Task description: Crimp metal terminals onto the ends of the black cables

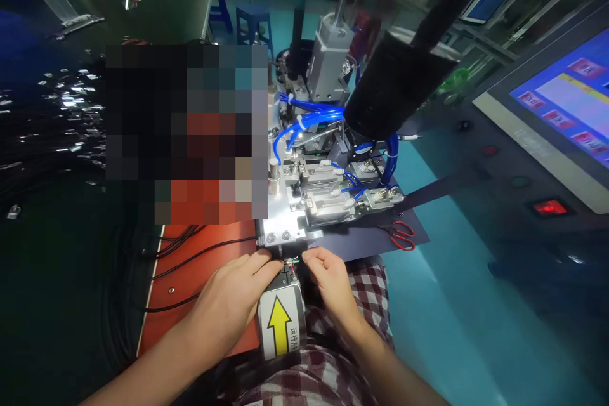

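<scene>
- Machine: The metal fixture (284,219), with its blue air tubes (323,117), is standing directly beyond your hands.
- Work surface: The orange-red surface (228,323) is lying on your left, with black cables (209,246) running across it towards the fixture.
- Control panel: The screen (566,108) is showing coloured buttons on your right, well apart from your hands.
- Arrow-marked block: The block (281,330) is sitting just below your fingers, its yellow arrow pointing away from you towards the fixture.
- Left hand: Your left hand (233,288) is curling its fingers down at the left side of the wires, by the fixture's near edge. Whether it is gripping a cable cannot be told.
- Right hand: Your right hand (333,279) is bringing thumb and forefinger together just right of the wires. Whether a wire is sitting between the fingertips cannot be told.
- Scissors: The red-handled scissors (403,236) are lying on the dark plate (419,228) to the right, apart from both hands.
- Thin coloured wires: The wires (292,261) are showing in the gap between your hands, just beyond the block.
- Handling, as judged: You are working best when the left fingers are steadying the base of the wires, the right fingertips are taking one strand at a time, and neither hand is tugging or covering the strands.
</scene>
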The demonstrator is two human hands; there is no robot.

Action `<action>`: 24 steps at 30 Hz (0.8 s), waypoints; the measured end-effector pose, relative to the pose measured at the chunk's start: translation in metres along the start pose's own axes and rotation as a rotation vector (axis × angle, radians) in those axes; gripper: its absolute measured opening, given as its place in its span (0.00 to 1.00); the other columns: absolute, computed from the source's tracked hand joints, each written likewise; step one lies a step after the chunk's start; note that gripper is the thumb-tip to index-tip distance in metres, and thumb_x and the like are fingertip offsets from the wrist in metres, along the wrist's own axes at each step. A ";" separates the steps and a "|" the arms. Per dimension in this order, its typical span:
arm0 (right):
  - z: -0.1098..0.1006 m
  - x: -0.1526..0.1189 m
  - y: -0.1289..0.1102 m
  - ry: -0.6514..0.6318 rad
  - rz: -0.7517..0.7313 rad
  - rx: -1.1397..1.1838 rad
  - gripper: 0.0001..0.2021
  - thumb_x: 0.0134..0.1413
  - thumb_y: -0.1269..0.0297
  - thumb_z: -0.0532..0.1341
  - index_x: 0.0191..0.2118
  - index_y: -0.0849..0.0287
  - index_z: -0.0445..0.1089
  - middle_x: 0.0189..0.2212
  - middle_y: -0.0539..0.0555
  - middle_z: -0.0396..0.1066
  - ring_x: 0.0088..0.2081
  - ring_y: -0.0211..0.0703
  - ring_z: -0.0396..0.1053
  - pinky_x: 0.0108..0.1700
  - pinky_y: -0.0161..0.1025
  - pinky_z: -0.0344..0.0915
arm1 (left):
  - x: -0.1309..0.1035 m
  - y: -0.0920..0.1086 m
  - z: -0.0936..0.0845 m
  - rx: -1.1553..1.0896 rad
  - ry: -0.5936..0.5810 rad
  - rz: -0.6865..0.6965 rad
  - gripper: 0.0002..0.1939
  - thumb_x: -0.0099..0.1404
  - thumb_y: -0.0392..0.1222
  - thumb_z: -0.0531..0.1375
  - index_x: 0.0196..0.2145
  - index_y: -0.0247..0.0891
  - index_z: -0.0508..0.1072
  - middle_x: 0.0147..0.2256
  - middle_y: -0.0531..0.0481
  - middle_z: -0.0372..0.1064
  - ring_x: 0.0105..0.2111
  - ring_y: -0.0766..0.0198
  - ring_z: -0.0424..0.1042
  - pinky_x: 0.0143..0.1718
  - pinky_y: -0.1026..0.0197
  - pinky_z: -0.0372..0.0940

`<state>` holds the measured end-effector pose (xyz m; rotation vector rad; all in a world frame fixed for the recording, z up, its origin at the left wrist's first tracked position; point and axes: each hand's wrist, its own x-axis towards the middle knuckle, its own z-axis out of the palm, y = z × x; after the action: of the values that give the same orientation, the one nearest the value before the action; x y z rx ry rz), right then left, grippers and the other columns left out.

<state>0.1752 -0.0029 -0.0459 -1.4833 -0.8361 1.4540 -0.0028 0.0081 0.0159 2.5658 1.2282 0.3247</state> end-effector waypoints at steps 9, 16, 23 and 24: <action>0.004 -0.003 -0.005 -0.083 -0.176 -0.244 0.13 0.56 0.56 0.56 0.27 0.60 0.64 0.20 0.47 0.58 0.22 0.36 0.53 0.24 0.34 0.52 | 0.000 0.000 0.000 -0.009 -0.018 -0.005 0.19 0.58 0.25 0.49 0.42 0.38 0.71 0.35 0.47 0.72 0.31 0.61 0.71 0.31 0.61 0.67; 0.010 -0.001 -0.003 -0.141 -0.126 -0.068 0.13 0.56 0.55 0.55 0.27 0.58 0.60 0.20 0.45 0.54 0.21 0.36 0.51 0.22 0.33 0.51 | -0.001 0.000 0.002 0.052 -0.022 0.014 0.18 0.59 0.25 0.50 0.43 0.37 0.71 0.36 0.46 0.72 0.32 0.60 0.71 0.32 0.60 0.67; 0.004 -0.009 0.010 -0.075 -0.133 -0.136 0.16 0.59 0.54 0.53 0.24 0.58 0.58 0.18 0.44 0.52 0.20 0.35 0.50 0.22 0.33 0.49 | 0.000 0.001 0.001 0.055 -0.049 -0.005 0.20 0.59 0.25 0.49 0.44 0.37 0.71 0.37 0.46 0.72 0.32 0.59 0.72 0.32 0.59 0.68; 0.004 -0.012 0.011 -0.070 -0.145 -0.161 0.16 0.59 0.54 0.53 0.24 0.58 0.59 0.19 0.45 0.53 0.21 0.35 0.50 0.23 0.33 0.50 | -0.001 0.001 0.001 0.053 -0.051 -0.007 0.19 0.59 0.25 0.49 0.44 0.37 0.71 0.38 0.46 0.72 0.33 0.59 0.72 0.32 0.58 0.68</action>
<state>0.1687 -0.0174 -0.0506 -1.4630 -1.1035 1.3633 -0.0021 0.0070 0.0153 2.5969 1.2441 0.2268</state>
